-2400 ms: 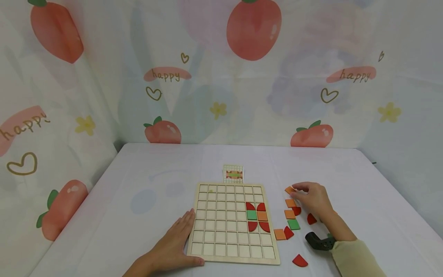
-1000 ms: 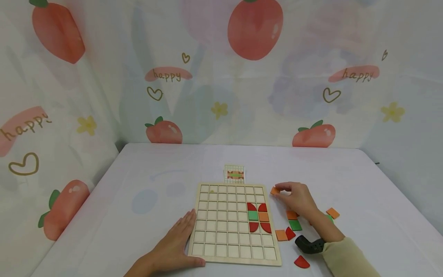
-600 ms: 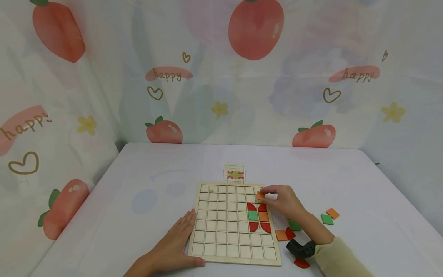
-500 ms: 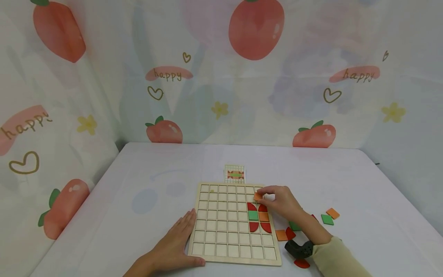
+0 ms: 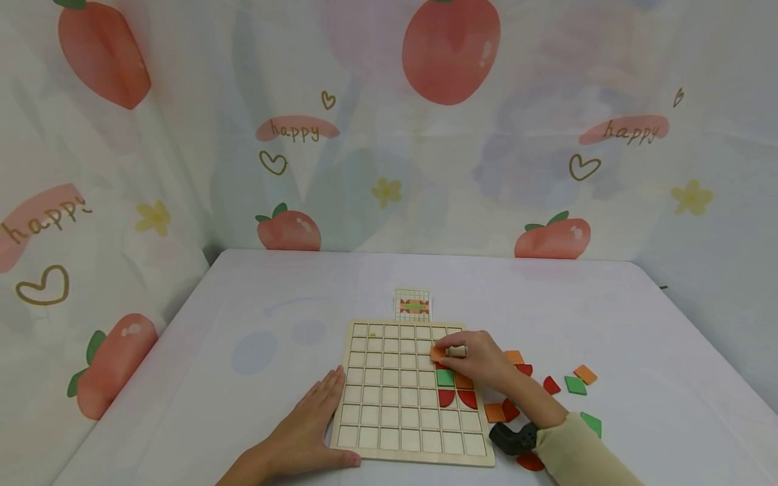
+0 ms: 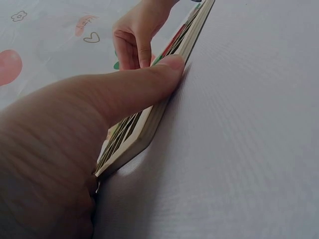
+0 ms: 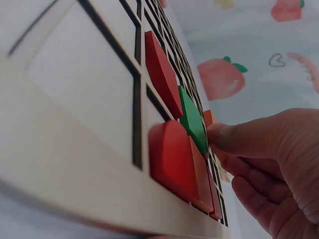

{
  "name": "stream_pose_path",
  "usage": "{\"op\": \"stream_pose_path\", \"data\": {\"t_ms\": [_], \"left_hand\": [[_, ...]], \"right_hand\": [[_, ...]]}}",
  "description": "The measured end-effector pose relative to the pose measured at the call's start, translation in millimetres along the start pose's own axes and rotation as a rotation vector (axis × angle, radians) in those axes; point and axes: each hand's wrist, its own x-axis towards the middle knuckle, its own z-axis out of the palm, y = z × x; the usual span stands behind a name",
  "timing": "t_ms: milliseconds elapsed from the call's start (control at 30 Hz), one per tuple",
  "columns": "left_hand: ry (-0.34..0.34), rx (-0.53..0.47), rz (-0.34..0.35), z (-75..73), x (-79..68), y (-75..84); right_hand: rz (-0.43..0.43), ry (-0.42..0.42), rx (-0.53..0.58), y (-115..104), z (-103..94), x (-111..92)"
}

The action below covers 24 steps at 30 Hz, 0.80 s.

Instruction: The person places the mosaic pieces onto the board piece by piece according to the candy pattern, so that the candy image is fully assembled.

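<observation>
A wooden grid board [image 5: 378, 400] lies on the white table. My left hand [image 5: 304, 425] rests at its lower left corner, fingers straight along the left side and thumb along the near edge. In the left wrist view that thumb [image 6: 144, 84] lies across the board's rim. Between thumb and fingertips my right hand [image 5: 480, 358] pinches an orange square tile [image 5: 435, 354] over the board's right part. Just below it sit a green square tile [image 5: 446, 378], a partly covered orange tile [image 5: 464, 383] and red quarter-round tiles [image 5: 446, 399] in the grid.
A small pattern card [image 5: 412, 306] lies beyond the board's far edge. Right of the board are loose red, orange and green tiles [image 5: 575, 385], some partly behind the right forearm. A black device [image 5: 513, 439] sits at the right wrist. A patterned cloth backdrop [image 5: 389, 223] stands behind.
My right hand has carried the orange tile left from the loose tiles to over the board, then slightly nearer and further left. The left hand and the board stay in place.
</observation>
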Motion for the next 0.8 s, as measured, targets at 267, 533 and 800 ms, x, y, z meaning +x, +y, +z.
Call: {"op": "stream_pose_path", "data": {"t_ms": [267, 533, 800], "left_hand": [[0.001, 0.005, 0.003, 0.3, 0.6, -0.5], [0.002, -0.008, 0.000, 0.7, 0.0, -0.3], [-0.008, 0.000, -0.008, -0.8, 0.2, 0.4]], "right_hand": [[-0.049, -0.019, -0.002, 0.8, 2.7, 1.8], [-0.070, -0.034, -0.004, -0.6, 4.0, 3.0], [-0.084, -0.043, 0.019, -2.6, 5.1, 3.9]]}}
